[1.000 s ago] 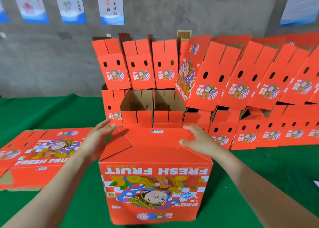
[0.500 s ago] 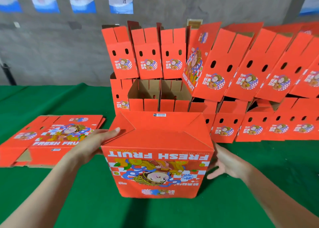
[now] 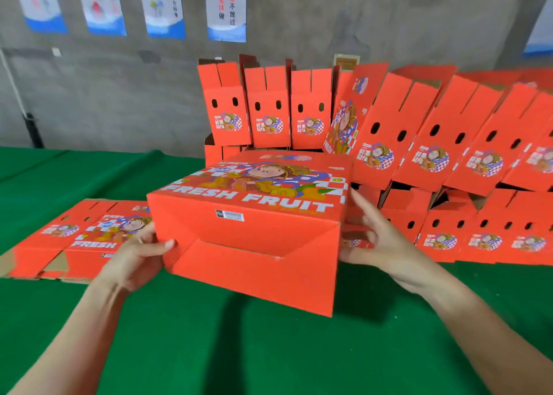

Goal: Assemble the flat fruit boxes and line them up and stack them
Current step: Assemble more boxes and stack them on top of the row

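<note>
I hold an assembled red "FRESH FRUIT" box [image 3: 254, 245] in the air over the green table [image 3: 209, 349]. It is tipped so its folded bottom faces me and a printed side faces up. My left hand [image 3: 134, 257] grips its left edge, thumb on the bottom flap and fingers round the side. My right hand [image 3: 386, 245] presses against its right side with the fingers straight. A pile of flat, unfolded boxes [image 3: 74, 239] lies at the left.
Behind the held box stand two tiers of assembled red boxes with open tops: an upper tier [image 3: 449, 143], leaning left on the right side, and a lower tier [image 3: 484, 230]. A grey wall with posters [image 3: 226, 8] is behind.
The box stood bottom-up on the table with both hands at its flaps. Both hands moved to its sides, lifted it and tipped it so the bottom now faces me.
</note>
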Demonstrator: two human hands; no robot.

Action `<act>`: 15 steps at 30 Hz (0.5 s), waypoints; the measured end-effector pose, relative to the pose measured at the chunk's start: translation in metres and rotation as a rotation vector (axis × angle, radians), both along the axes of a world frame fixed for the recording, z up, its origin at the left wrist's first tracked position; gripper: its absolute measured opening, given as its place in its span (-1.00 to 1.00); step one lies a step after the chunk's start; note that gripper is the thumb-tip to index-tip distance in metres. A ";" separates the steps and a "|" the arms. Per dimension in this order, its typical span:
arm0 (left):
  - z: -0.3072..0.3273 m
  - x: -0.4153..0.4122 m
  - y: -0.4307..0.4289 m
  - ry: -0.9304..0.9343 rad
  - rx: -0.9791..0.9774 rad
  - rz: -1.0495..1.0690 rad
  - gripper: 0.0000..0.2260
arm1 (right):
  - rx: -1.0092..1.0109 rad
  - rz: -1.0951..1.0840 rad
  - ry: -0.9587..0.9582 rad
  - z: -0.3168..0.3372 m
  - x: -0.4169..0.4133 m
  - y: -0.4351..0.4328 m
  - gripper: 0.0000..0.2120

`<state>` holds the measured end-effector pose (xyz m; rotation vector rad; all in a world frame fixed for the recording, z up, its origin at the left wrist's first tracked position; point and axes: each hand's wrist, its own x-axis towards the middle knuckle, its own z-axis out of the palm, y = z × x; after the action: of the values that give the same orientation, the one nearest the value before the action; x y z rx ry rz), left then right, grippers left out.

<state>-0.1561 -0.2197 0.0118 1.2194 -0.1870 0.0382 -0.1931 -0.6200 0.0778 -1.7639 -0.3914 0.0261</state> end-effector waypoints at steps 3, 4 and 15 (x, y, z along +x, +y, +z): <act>-0.023 0.001 -0.005 0.049 0.028 0.083 -0.69 | -0.107 -0.070 -0.192 0.006 -0.012 0.020 -0.07; -0.031 0.003 -0.007 0.058 0.084 0.128 -0.71 | -0.150 -0.092 -0.257 0.007 -0.015 0.027 -0.11; -0.055 0.032 -0.034 0.220 -0.258 0.309 -0.68 | -0.518 -0.038 -0.316 0.021 -0.017 0.040 0.19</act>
<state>-0.1237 -0.2537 -0.0437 0.9768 0.1952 0.1904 -0.2105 -0.5798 0.0983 -2.2957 -0.6200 -0.1973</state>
